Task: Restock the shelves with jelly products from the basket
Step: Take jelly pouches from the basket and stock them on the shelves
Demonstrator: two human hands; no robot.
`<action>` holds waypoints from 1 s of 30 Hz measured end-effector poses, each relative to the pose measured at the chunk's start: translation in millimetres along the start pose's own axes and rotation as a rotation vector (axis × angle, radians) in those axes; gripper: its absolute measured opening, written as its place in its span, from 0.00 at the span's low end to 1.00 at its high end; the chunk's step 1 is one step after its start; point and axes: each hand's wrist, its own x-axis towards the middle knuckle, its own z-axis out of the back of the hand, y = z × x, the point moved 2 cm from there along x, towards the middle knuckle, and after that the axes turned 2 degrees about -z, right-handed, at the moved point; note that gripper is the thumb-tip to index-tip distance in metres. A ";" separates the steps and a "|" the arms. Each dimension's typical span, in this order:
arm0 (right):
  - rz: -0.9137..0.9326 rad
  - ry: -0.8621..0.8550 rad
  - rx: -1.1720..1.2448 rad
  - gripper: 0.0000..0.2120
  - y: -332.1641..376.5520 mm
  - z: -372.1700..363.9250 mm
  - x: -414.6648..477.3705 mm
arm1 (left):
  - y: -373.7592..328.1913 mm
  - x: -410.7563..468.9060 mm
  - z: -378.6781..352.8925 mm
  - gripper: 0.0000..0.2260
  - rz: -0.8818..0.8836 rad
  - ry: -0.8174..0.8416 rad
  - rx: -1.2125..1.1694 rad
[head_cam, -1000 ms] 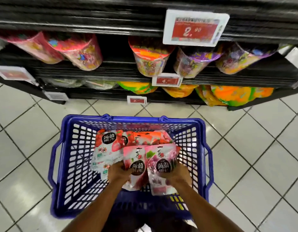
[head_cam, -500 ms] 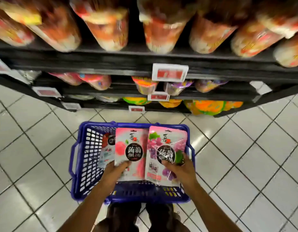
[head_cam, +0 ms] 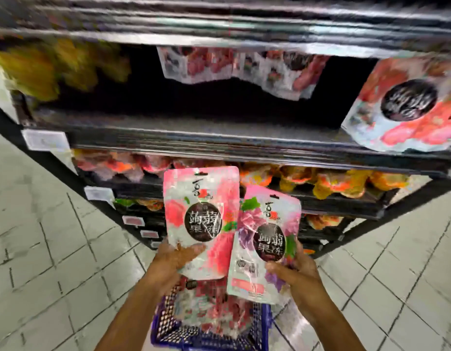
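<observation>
My left hand point(head_cam: 172, 260) grips the lower edge of a pink peach jelly pouch point(head_cam: 201, 214), held upright in front of the shelves. My right hand point(head_cam: 294, 271) grips a pink-and-purple grape jelly pouch point(head_cam: 265, 241), which overlaps the first pouch's right side. Below my forearms sits the blue basket point(head_cam: 168, 333) on the floor, with more jelly pouches point(head_cam: 214, 307) inside. On the upper shelf point(head_cam: 194, 130), similar pouches point(head_cam: 234, 64) stand at the back and one large pouch point(head_cam: 406, 102) leans at the right.
The black shelf rack holds orange and red bagged sweets point(head_cam: 341, 183) on lower levels and yellow bags point(head_cam: 37, 67) at upper left. White price tags point(head_cam: 46, 140) line the shelf edges. White tiled floor point(head_cam: 42, 249) lies on both sides of the basket.
Both hands lifted the two pouches out of the basket and up toward the shelves. My view has tilted upward, so a higher shelf with matching pouches has come into sight.
</observation>
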 end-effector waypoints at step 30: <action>0.824 -0.127 -0.114 0.09 347.7 -166.7 -155.0 | -355.3 -97.3 7.4 0.35 -0.815 0.209 0.082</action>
